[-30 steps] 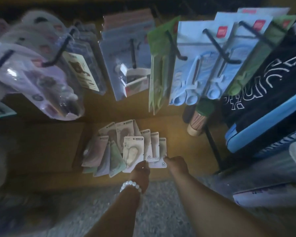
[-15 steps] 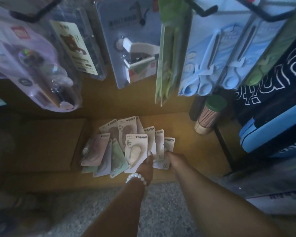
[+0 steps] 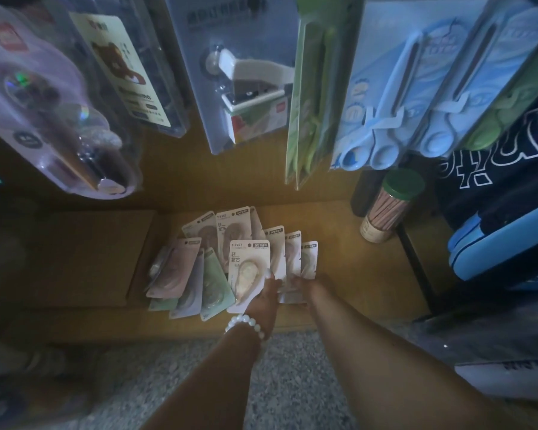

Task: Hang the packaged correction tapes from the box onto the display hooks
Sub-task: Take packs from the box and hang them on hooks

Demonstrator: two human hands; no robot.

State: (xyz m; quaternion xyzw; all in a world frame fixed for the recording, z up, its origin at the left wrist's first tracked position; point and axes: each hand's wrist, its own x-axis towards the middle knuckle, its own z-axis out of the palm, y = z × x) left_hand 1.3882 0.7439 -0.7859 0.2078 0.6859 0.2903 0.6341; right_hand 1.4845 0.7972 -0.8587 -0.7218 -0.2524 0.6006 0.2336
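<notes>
Your left hand (image 3: 266,294) pinches the cream correction tape pack (image 3: 248,276) in the box (image 3: 333,231) while your right hand (image 3: 311,288) fingers the overlapping packs (image 3: 292,259), so lifting could drag neighbours out or snag the hanging packages (image 3: 249,97) overhead.

- You have one view only, from your head, wide-angle, aimed steeply down past the hanging packages (image 3: 246,88) close to the lens.
- The box (image 3: 333,231) on the floor lies farther, at arm's reach.
</notes>
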